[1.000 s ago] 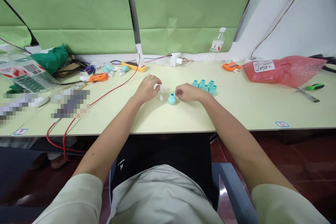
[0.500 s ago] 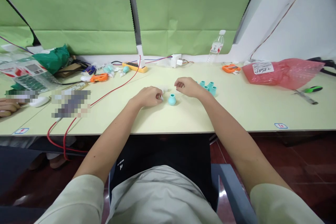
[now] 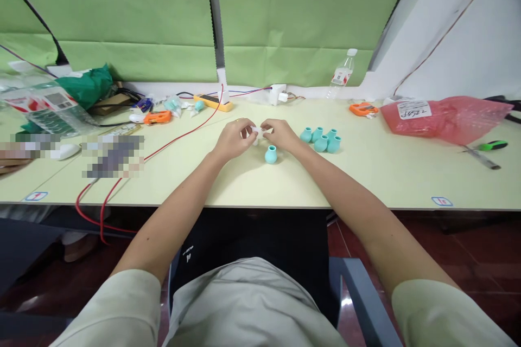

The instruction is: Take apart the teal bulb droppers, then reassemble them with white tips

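Head view | left hand (image 3: 234,139) pinching white piece (image 3: 256,131); right hand (image 3: 280,134) nearly closed, grip unclear | piece outside lone turquoise pot (image 3: 271,155), at its 11 o'clock | five pots (image 3: 321,144) grouped toward 3 o'clock

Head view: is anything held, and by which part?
The left hand holds a small whitish piece, the right hand at its other side; the gripped part is too small to tell.

Small white piece (image 3: 256,130), apparently raised; teal pot (image 3: 271,155) (round-bellied, open-necked) upright nearby.
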`<state>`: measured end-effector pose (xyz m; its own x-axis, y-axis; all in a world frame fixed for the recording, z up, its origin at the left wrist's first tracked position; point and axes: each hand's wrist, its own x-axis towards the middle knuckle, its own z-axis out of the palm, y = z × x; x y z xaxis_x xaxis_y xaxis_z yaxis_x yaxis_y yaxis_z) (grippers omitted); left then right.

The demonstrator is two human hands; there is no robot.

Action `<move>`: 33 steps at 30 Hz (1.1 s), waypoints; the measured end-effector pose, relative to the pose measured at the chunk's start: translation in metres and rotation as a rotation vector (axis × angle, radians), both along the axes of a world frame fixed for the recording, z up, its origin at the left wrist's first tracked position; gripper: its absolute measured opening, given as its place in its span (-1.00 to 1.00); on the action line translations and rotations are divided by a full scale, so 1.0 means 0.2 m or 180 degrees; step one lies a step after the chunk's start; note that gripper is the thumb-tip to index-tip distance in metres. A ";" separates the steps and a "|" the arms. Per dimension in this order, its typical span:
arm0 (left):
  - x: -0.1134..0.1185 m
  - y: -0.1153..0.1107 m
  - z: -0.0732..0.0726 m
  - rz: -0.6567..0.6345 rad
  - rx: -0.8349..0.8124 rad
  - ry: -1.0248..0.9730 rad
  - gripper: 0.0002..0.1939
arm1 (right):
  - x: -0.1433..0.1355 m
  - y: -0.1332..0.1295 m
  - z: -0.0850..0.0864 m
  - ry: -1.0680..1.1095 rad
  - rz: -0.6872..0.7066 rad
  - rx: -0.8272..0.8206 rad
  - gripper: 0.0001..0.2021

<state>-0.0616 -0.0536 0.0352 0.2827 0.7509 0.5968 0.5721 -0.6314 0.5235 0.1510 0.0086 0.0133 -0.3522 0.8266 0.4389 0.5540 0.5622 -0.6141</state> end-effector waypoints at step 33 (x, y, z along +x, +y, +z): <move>0.09 -0.06 0.00 -0.1229 -0.1184 -0.1944 -0.53 | 0.11 -0.31 0.16 0.1526 0.1148 -0.0246 -0.65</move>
